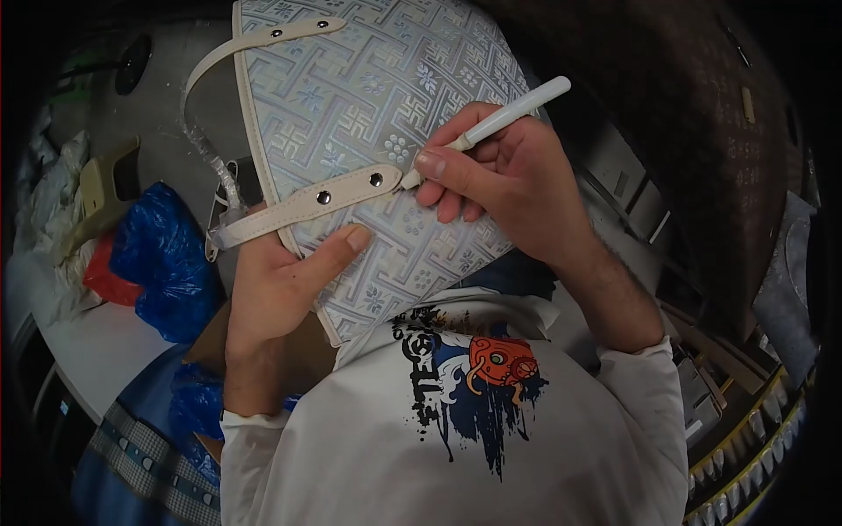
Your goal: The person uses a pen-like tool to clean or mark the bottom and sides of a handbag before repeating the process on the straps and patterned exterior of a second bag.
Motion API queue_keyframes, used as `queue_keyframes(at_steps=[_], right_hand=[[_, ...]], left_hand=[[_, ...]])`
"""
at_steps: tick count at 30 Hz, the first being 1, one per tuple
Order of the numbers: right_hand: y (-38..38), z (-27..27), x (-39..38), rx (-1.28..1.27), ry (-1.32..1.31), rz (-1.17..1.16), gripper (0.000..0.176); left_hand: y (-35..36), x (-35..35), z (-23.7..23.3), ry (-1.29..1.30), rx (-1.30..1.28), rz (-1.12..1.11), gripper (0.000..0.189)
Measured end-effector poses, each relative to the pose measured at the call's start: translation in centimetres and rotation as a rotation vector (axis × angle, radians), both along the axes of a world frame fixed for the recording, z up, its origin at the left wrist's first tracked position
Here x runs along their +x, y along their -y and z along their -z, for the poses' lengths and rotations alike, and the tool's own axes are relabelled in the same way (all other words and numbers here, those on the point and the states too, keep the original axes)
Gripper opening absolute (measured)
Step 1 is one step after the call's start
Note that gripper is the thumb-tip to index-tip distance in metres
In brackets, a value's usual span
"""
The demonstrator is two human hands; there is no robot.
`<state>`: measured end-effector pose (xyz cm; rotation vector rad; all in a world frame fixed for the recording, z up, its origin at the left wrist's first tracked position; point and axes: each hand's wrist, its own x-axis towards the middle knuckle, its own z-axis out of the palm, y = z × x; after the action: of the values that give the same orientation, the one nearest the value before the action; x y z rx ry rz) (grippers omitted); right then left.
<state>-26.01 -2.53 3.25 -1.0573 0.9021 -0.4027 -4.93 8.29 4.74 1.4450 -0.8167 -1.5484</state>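
Observation:
A pale brocade handbag (368,96) with a raised geometric and flower pattern lies tilted across my lap. Its cream strap (294,210) ends in a rounded tab with two metal rivets, and part of the strap is wrapped in clear plastic. My left hand (294,272) grips the bag's edge, thumb on top beside the strap, the other fingers hidden beneath. Between the thumb and fingers of my right hand (491,167) is a white pen (517,110), its tip right at the end of the strap tab.
At the left are a blue plastic bag (167,263), a red bag (110,272) and a beige plastic piece (105,197) by a white surface (96,342). Yellow-edged racks (745,447) holding small clear parts stand at lower right. A dark brown panel (693,131) rises on the right.

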Motion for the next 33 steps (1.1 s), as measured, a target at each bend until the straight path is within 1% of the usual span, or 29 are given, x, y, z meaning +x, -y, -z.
queue_keyframes(at_steps=[5, 7, 10, 11, 13, 15, 16, 17, 19, 20, 21, 22, 23, 24, 25, 26, 27, 28, 29, 30, 32, 33], right_hand=[[0.1, -0.2, 0.0, 0.007, -0.015, -0.031, 0.012], [0.1, -0.3, 0.0, 0.012, -0.028, -0.041, 0.012], [0.3, -0.2, -0.4, 0.018, -0.042, -0.062, 0.013], [0.4, -0.1, -0.6, 0.017, 0.004, -0.060, 0.012], [0.4, 0.2, -0.9, 0.012, 0.062, -0.070, 0.012], [0.1, 0.5, -2.2, -0.108, 0.326, 0.013, 0.011], [-0.4, 0.5, -3.0, -0.277, 0.254, -0.059, 0.022], [-0.5, 0.2, -3.1, -0.283, 0.263, -0.073, 0.022], [-1.0, -0.4, -3.6, -0.686, 0.065, -0.230, 0.042], [-1.3, -0.7, -4.0, -0.622, 0.069, -0.263, 0.056], [-1.2, -0.5, -4.3, -0.623, 0.073, -0.258, 0.056], [-1.2, -0.3, -4.5, -0.567, 0.114, -0.237, 0.053], [-1.3, -0.2, -4.7, -0.511, 0.154, -0.216, 0.050], [-1.4, -0.1, -4.7, -0.508, 0.153, -0.209, 0.050], [-1.3, 0.0, -4.7, -0.462, 0.216, -0.205, 0.047], [-1.3, -0.1, -4.6, -0.418, 0.279, -0.203, 0.044], [-1.7, -0.4, -4.4, -0.424, 0.278, -0.198, 0.044], [-2.3, -0.7, -3.9, -0.342, 0.228, -0.146, 0.038], [-3.0, -1.0, -3.4, -0.255, 0.178, -0.091, 0.032], [-2.7, -0.3, -4.2, -0.240, 0.184, -0.080, 0.032], [-4.0, 0.0, -3.4, -0.213, -0.029, 0.066, 0.025], [-4.3, 0.3, -3.3, -0.207, -0.032, 0.073, 0.025]], left_hand=[[-0.2, 0.0, 0.0, -0.009, 0.007, -0.007, 0.033], [-0.2, 0.3, 0.1, 0.031, 0.090, 0.029, 0.046], [0.1, 0.1, -0.1, 0.017, 0.110, 0.021, 0.047], [0.0, 0.0, 0.1, 0.014, 0.107, 0.017, 0.047], [-0.3, 0.2, 0.6, -0.026, 0.019, -0.029, 0.037], [-0.5, 0.2, 0.9, -0.035, 0.029, -0.053, 0.038], [-0.6, 0.2, 1.0, -0.049, 0.039, -0.068, 0.039], [-0.5, 0.0, 0.9, -0.043, 0.031, -0.082, 0.039], [-0.4, -0.5, 0.8, -0.073, 0.058, -0.156, 0.039], [-0.5, -0.9, 0.9, -0.068, 0.057, -0.155, 0.039], [-0.7, -1.3, 1.0, -0.084, 0.051, -0.197, 0.038], [-1.0, -1.6, 1.1, -0.100, 0.047, -0.237, 0.037], [-1.3, -2.0, 1.1, -0.097, 0.051, -0.231, 0.037], [-1.8, -2.2, 1.1, -0.041, 0.041, -0.233, 0.036], [-2.1, -2.4, 1.2, 0.014, 0.026, -0.234, 0.035], [-2.2, -2.8, 1.3, 0.014, 0.021, -0.228, 0.035], [-2.4, -3.2, 1.4, 0.034, 0.009, -0.278, 0.034], [-2.6, -3.5, 1.5, 0.055, -0.004, -0.330, 0.033], [-2.9, -3.7, 1.6, 0.056, -0.005, -0.324, 0.033], [-2.1, -5.2, 2.2, 0.069, -0.002, -0.339, 0.032], [-2.3, -5.6, 2.4, 0.072, -0.003, -0.344, 0.031], [-2.3, -5.6, 2.3, 0.019, 0.013, -0.370, 0.031]])
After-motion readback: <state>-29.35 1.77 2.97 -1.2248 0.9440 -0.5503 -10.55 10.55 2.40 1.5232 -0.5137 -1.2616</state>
